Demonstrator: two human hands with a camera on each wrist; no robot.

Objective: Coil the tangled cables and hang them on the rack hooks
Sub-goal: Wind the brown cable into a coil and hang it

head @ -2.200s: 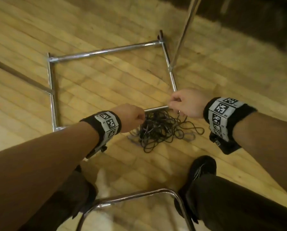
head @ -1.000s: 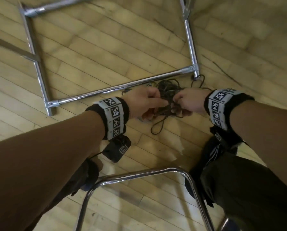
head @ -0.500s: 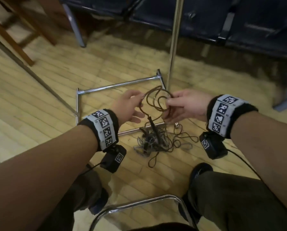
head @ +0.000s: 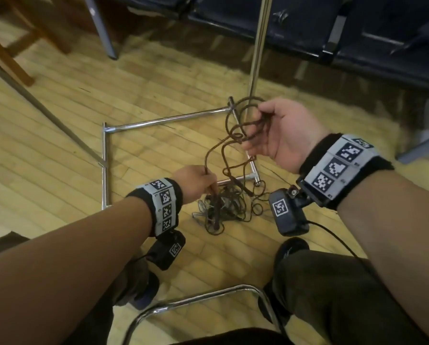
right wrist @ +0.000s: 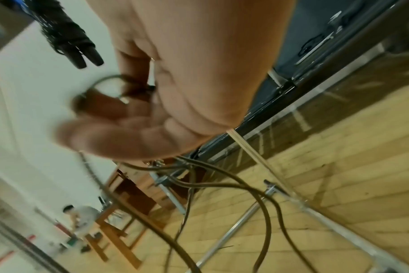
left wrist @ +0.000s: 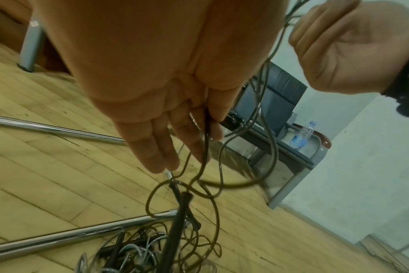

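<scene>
Cables (head: 223, 207) lie in a dark tangle on the wooden floor (head: 59, 150), just in front of the near bar of the chrome rack base (head: 163, 120), with one brown cable (head: 227, 155) rising out of the heap. The right hand (head: 283, 131), palm up and raised, holds a few loose loops of that cable between thumb and curled fingers. The left hand (head: 194, 183), lower and just above the heap, pinches the same cable between thumb and forefinger, its other fingers straight, as the left wrist view shows. Only that view shows pale grey strands (left wrist: 133, 253) mixed into the heap and a water bottle (left wrist: 302, 137) on a far chair. The right wrist view is blurred; the loops at the fingertips are hard to make out, and a person sits far off. The rack's upright pole (head: 258, 46) is cut off at the top, so no hooks are seen
</scene>
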